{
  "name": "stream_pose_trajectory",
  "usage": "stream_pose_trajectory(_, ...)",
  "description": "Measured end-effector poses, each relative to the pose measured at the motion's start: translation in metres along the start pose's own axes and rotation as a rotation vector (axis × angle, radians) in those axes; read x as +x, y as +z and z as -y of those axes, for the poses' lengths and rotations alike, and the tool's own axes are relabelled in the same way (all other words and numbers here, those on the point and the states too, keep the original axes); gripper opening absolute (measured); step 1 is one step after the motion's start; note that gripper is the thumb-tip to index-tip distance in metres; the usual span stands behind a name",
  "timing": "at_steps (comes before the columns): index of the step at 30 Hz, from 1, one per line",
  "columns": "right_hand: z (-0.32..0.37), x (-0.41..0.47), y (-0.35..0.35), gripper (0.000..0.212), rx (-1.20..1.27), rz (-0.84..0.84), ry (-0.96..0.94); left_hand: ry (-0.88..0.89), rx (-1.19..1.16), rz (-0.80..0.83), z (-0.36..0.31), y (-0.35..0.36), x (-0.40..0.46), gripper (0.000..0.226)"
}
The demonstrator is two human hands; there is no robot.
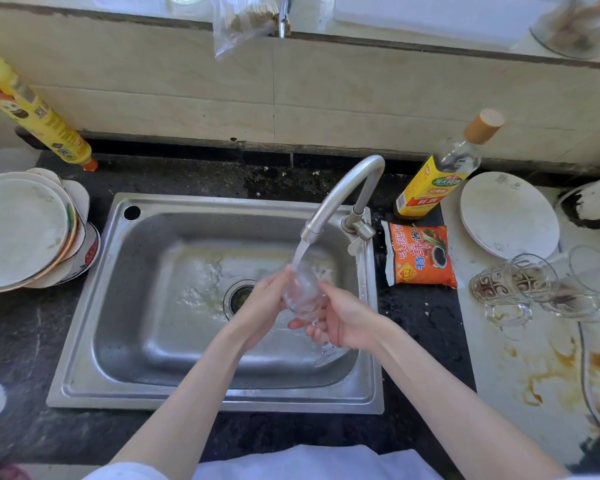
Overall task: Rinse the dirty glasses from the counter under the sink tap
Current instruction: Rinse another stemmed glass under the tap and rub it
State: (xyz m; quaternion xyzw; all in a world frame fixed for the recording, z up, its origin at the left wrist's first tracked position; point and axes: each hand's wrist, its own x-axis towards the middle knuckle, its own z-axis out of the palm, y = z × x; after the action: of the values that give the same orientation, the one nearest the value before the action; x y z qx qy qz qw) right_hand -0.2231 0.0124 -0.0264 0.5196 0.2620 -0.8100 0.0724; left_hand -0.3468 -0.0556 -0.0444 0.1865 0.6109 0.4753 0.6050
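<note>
- Clear drinking glass [300,289] was held over the steel sink basin [146,306], right of the drain [239,296], directly under the running stream from the curved grey metal tap [347,188].
- Left hand [260,306] reached in from lower left, forearm angled up to the right; fingers curled round the glass's left side.
- Right hand [343,320] came in from lower right, palm turned toward the glass; fingers wrapped under and round its lower part, fingertips showing below the base.
- Both hands touched the glass, which was tilted with its mouth toward the water.
- More dirty patterned glasses [513,285] lay on the stained white counter [534,358] right of the sink, well apart from the hands.
- Stack of white plates [25,230] sat left of the sink.
</note>
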Motion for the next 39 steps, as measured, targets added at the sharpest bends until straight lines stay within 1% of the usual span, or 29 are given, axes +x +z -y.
stream_pose_trajectory(3,-0.005,0.0,-0.002,0.054,-0.034,0.02,0.028,-0.065,-0.076,-0.049,0.008,0.001,-0.001,0.036)
stream_pose_trajectory(5,-0.008,-0.001,-0.004,0.051,-0.126,-0.009,0.015,-0.073,-0.076,-0.09,0.01,0.0,0.0,0.031)
stream_pose_trajectory(6,-0.01,-0.001,-0.004,0.048,-0.184,-0.042,-0.002,-0.062,-0.034,-0.108,0.011,-0.002,0.001,0.027)
stream_pose_trajectory(7,-0.012,0.001,-0.005,0.045,-0.24,-0.081,-0.033,-0.04,0.024,-0.117,0.012,-0.003,0.003,0.033)
stream_pose_trajectory(8,-0.013,0.002,-0.004,0.043,-0.275,-0.12,-0.075,-0.025,0.101,-0.117,0.011,-0.003,0.003,0.049)
stream_pose_trajectory(9,-0.015,0.003,-0.002,0.041,-0.288,-0.154,-0.126,-0.012,0.163,-0.118,0.009,-0.004,0.002,0.06)
stream_pose_trajectory(10,-0.016,0.003,0.0,0.041,-0.285,-0.188,-0.18,0.015,0.207,-0.135,0.004,-0.003,0.0,0.062)
stream_pose_trajectory(13,-0.017,0.009,0.008,0.049,-0.2,-0.27,-0.321,0.124,0.247,-0.166,-0.006,0.0,-0.001,0.056)
stream_pose_trajectory(15,-0.016,0.012,0.01,0.06,-0.131,-0.281,-0.402,0.165,0.245,-0.133,-0.01,0.001,-0.002,0.059)
stream_pose_trajectory(17,-0.015,0.014,0.011,0.07,-0.151,-0.263,-0.46,0.177,0.234,-0.063,-0.011,0.001,-0.003,0.07)
stream_pose_trajectory(19,-0.013,0.014,0.012,0.069,-0.167,-0.217,-0.495,0.202,0.205,-0.013,-0.018,0.006,-0.007,0.071)
stream_pose_trajectory(20,-0.011,0.012,0.014,0.069,-0.161,-0.191,-0.516,0.226,0.186,-0.015,-0.022,0.008,-0.009,0.07)
stream_pose_trajectory(22,-0.009,0.013,0.015,0.073,-0.168,-0.172,-0.577,0.27,0.169,-0.094,-0.027,0.011,-0.011,0.071)
stream_pose_trajectory(23,-0.008,0.014,0.014,0.07,-0.197,-0.185,-0.61,0.284,0.172,-0.152,-0.028,0.01,-0.011,0.072)
stream_pose_trajectory(25,-0.009,0.012,0.017,0.051,-0.264,-0.236,-0.666,0.289,0.17,-0.244,-0.028,0.007,-0.01,0.071)
stream_pose_trajectory(26,-0.009,0.01,0.019,0.044,-0.284,-0.259,-0.685,0.28,0.163,-0.258,-0.028,0.006,-0.009,0.067)
stream_pose_trajectory(28,-0.01,0.008,0.026,0.045,-0.256,-0.258,-0.719,0.264,0.132,-0.25,-0.029,0.007,-0.009,0.063)
stream_pose_trajectory(31,-0.011,0.01,0.033,0.058,-0.17,-0.218,-0.712,0.249,0.047,-0.224,-0.032,0.012,-0.008,0.067)
stream_pose_trajectory(34,-0.009,0.012,0.03,0.065,-0.138,-0.194,-0.627,0.246,0.067,-0.172,-0.032,0.011,-0.007,0.054)
stream_pose_trajectory(37,-0.009,0.011,0.023,0.066,-0.201,-0.189,-0.571,0.231,0.083,-0.15,-0.029,0.01,-0.006,0.042)
stream_pose_trajectory(39,-0.011,0.009,0.022,0.065,-0.27,-0.23,-0.6,0.234,0.069,-0.204,-0.027,0.012,-0.005,0.047)
